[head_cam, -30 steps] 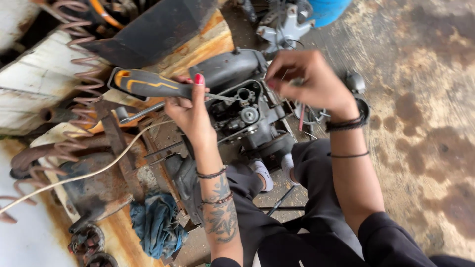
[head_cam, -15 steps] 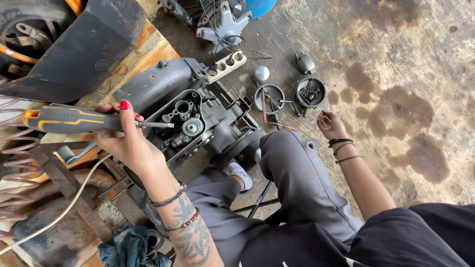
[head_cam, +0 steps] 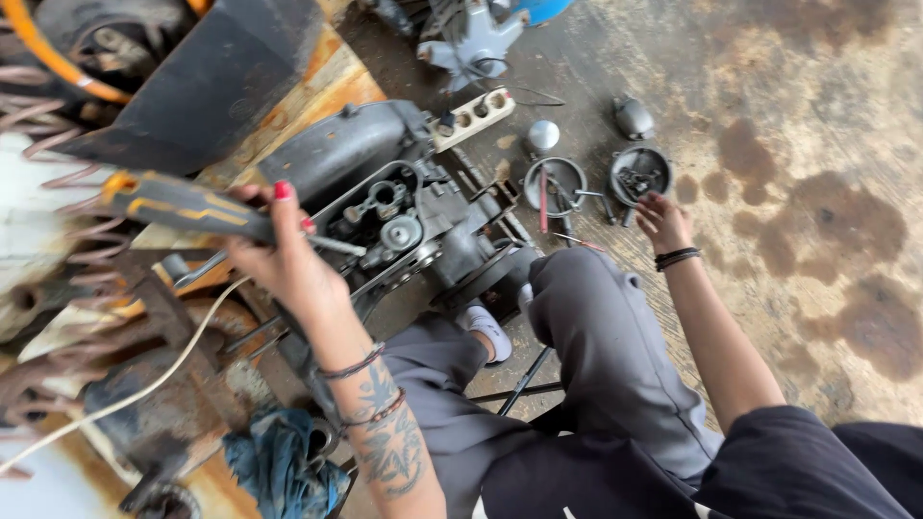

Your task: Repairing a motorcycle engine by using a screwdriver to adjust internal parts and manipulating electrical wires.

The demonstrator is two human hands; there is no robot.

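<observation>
The left hand (head_cam: 284,259) is closed around the black and orange handle of a screwdriver (head_cam: 187,205), whose metal shaft points right toward the open top of a dark engine block (head_cam: 394,216). The shaft's tip lies just at the left edge of the exposed gears and fittings; whether it touches them cannot be told. The right hand (head_cam: 661,221) reaches far out to the right over the concrete floor (head_cam: 808,125), fingers bent downward, just near a round metal dish (head_cam: 639,175) of small parts; whether it grips anything cannot be told. To the left of that dish sits a second round metal bowl (head_cam: 555,185) with a red-handled tool lying across it, and a small domed cap (head_cam: 543,135) lies just beyond. A pale block with round holes (head_cam: 473,115) rests at the far edge of the engine. The person's grey-trousered knee (head_cam: 586,308) is bent beside the engine. Near left, a blue rag (head_cam: 274,466) lies crumpled on rusty scrap, and a pale cord (head_cam: 125,399) runs across it.
</observation>
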